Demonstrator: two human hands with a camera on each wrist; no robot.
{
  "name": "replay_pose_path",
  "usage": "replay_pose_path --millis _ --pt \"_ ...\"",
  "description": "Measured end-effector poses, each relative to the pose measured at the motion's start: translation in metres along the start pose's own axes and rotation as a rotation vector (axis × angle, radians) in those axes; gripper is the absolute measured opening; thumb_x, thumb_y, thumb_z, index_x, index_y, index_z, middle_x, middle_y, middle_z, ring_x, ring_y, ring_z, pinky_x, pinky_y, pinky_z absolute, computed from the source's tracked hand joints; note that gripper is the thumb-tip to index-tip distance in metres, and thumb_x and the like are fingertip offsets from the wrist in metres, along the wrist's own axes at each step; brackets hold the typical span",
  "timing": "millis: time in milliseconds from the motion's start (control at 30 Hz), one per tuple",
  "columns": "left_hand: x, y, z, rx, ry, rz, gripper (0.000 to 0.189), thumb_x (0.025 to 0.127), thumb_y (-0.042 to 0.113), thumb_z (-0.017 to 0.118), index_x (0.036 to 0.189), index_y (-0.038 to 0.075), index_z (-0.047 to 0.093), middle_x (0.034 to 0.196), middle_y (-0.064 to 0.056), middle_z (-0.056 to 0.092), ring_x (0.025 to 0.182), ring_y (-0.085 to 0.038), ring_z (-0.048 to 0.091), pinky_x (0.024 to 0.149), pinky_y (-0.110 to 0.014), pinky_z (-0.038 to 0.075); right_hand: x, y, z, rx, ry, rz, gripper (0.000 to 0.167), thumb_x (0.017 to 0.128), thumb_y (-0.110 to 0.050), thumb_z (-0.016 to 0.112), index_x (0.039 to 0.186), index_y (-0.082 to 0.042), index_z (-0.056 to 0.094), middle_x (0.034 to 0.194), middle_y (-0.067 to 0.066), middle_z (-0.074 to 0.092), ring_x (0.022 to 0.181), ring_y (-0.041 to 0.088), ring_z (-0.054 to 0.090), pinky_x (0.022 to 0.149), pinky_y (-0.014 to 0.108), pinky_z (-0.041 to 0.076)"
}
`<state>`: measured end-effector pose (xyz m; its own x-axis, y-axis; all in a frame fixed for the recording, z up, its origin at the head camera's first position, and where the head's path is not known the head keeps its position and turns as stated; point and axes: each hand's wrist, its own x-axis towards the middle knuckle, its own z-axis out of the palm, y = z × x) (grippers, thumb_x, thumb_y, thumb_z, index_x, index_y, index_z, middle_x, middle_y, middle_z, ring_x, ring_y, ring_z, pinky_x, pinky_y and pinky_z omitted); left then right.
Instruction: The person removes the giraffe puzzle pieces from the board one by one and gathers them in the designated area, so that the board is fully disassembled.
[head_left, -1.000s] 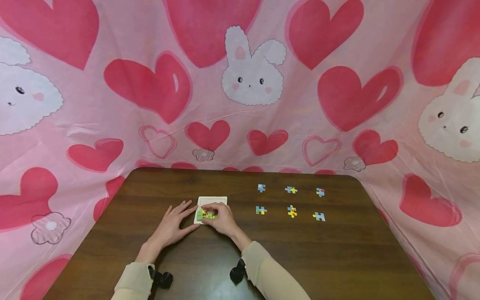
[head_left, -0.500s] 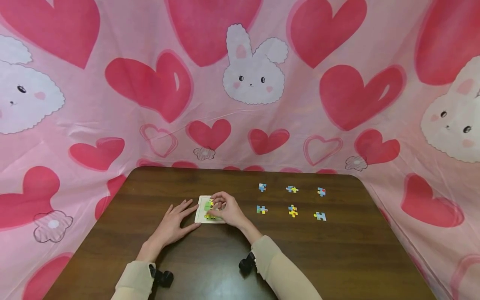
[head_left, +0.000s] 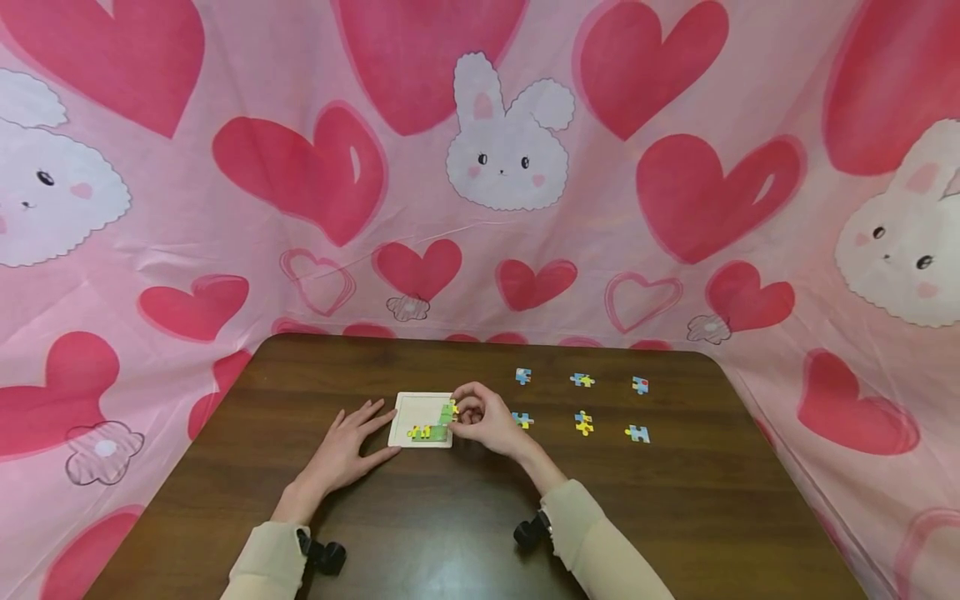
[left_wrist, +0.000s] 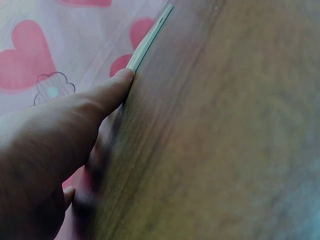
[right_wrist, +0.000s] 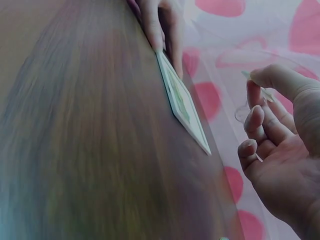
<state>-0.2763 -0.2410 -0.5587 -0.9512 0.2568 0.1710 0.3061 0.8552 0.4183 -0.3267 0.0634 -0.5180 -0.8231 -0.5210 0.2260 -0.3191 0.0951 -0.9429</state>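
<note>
A white puzzle tray [head_left: 415, 406] lies flat on the table. Joined green-and-yellow puzzle pieces [head_left: 431, 433] sit along its near side, towards the right corner. My left hand [head_left: 341, 450] rests with spread fingers at the tray's left side, thumb and a fingertip touching its edge. Over the tray's right edge, my right hand [head_left: 489, 422] pinches a green-and-yellow puzzle piece [head_left: 448, 412] between thumb and fingers. In the right wrist view this piece [right_wrist: 245, 74] is mostly hidden behind the fingers, held above the level of the tray [right_wrist: 201, 136].
Several loose puzzle pieces lie in two rows to the right, among them a blue-and-white one [head_left: 522, 377], a yellow one [head_left: 584, 423] and a light blue one [head_left: 638, 433]. My right hand partly overlaps the nearest. A pink heart-and-bunny cloth [head_left: 322, 67] hangs behind the dark wooden table [head_left: 420, 525].
My right hand has moved right across the tray, carrying the green-and-yellow puzzle piece from the near left corner to the right edge. My left hand has stayed at the tray's left side.
</note>
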Motion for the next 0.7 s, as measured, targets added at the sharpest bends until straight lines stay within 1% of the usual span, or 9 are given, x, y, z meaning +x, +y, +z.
replay_pose_path --millis 133,267,433,533,700 --pt "0.000 -0.001 0.001 0.003 0.000 0.004 0.072 0.097 0.052 0.081 0.157 0.016 0.062 0.169 -0.020 0.052 0.162 -0.046 0.042 0.130 -0.080 0.021 -0.013 0.000 -0.015 0.001 0.012 0.013 0.040 0.091 0.010 0.080 0.126 0.012 0.061 0.093 0.031 0.069 0.071 0.003 0.054 0.064 0.016 0.043" --pt "0.001 0.000 0.002 0.004 -0.006 0.004 0.073 0.097 0.053 0.080 0.158 0.017 0.062 0.169 -0.020 0.052 0.162 -0.046 0.042 0.130 -0.080 0.021 -0.028 0.001 -0.031 -0.041 0.020 0.036 0.039 0.092 0.008 0.081 0.127 0.012 0.064 0.096 0.034 0.070 0.071 0.002 0.055 0.064 0.016 0.045" --pt "0.000 0.002 0.002 -0.001 -0.010 -0.009 0.074 0.097 0.054 0.080 0.158 0.017 0.062 0.170 -0.020 0.051 0.163 -0.045 0.040 0.131 -0.079 0.021 -0.050 0.008 -0.050 -0.112 0.022 0.060 0.036 0.094 0.004 0.081 0.127 0.010 0.066 0.096 0.029 0.073 0.071 0.002 0.055 0.063 0.017 0.045" --pt "-0.001 0.001 0.002 0.001 -0.011 -0.014 0.075 0.096 0.054 0.080 0.158 0.017 0.062 0.170 -0.020 0.051 0.163 -0.045 0.040 0.131 -0.079 0.021 -0.062 0.013 -0.060 -0.157 0.026 0.076 0.035 0.095 0.003 0.081 0.126 0.009 0.068 0.095 0.027 0.075 0.069 0.002 0.053 0.062 0.017 0.043" --pt "0.000 0.001 0.001 0.004 -0.007 -0.016 0.075 0.096 0.054 0.080 0.158 0.017 0.062 0.170 -0.020 0.051 0.164 -0.045 0.040 0.131 -0.079 0.021 -0.079 0.019 -0.071 -0.193 0.015 0.094 0.035 0.094 0.003 0.082 0.125 0.011 0.069 0.093 0.026 0.076 0.067 0.002 0.051 0.060 0.018 0.041"
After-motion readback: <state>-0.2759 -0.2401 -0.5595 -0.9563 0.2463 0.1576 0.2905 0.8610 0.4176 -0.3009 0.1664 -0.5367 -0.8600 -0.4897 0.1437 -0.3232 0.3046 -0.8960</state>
